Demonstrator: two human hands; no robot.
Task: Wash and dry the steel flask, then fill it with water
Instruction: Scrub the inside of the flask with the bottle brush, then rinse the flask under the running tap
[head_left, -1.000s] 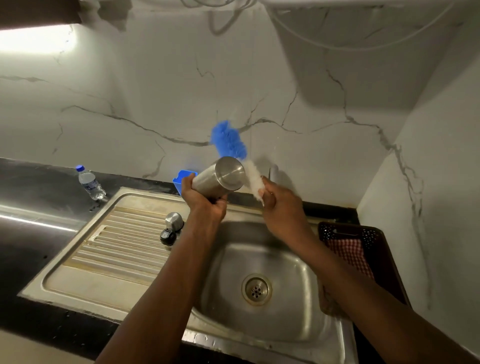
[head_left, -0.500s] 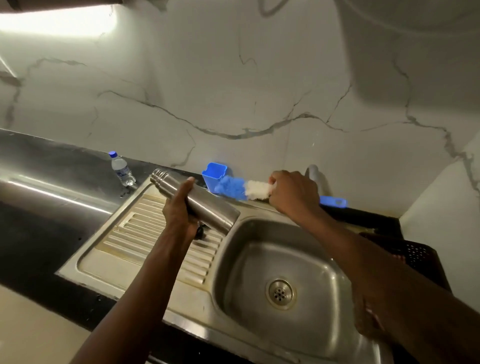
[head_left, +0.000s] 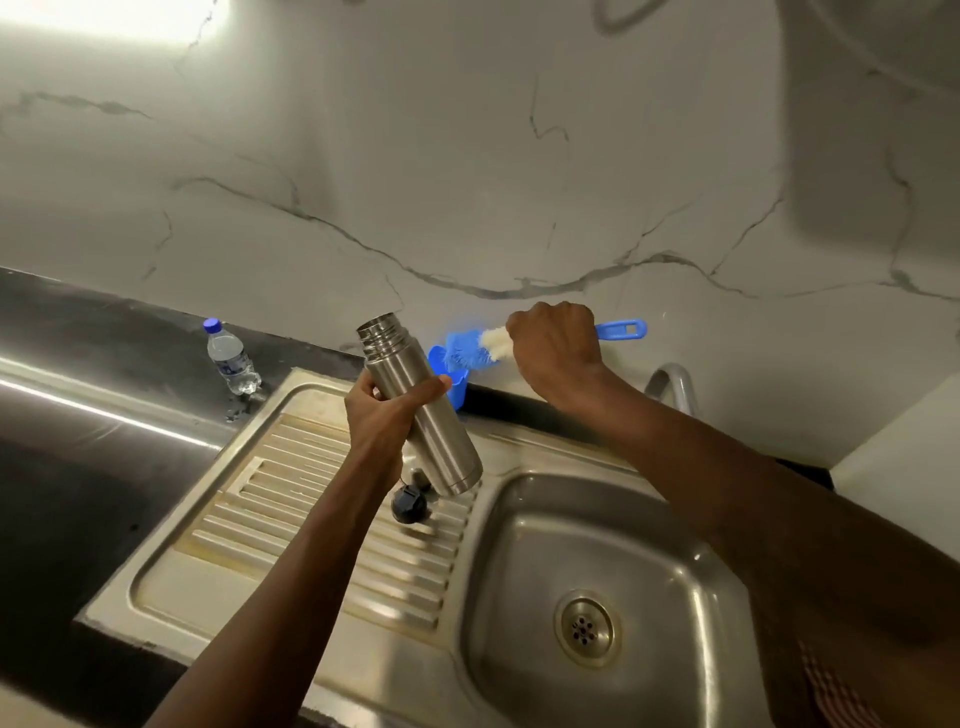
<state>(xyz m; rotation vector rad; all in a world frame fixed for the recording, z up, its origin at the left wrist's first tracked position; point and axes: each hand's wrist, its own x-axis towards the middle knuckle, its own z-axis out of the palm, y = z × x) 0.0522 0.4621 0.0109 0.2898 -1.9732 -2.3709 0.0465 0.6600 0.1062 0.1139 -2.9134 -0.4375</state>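
Steel flask (head_left: 439, 447): plain brushed metal, uncapped, threaded mouth up and tilted left, base low right, held in the air over the drainboard (head_left: 291, 499), left of the sink basin (head_left: 524, 525). Left hand (head_left: 384, 421) grips it mid-body, fingers curled round, thumb across the front. Right hand (head_left: 556, 348) is raised near the wall, fist closed on a bottle brush (head_left: 470, 352), whose blue-white bristles point left at a blue holder (head_left: 458, 385). Black cap (head_left: 409, 504) lies on drainboard.
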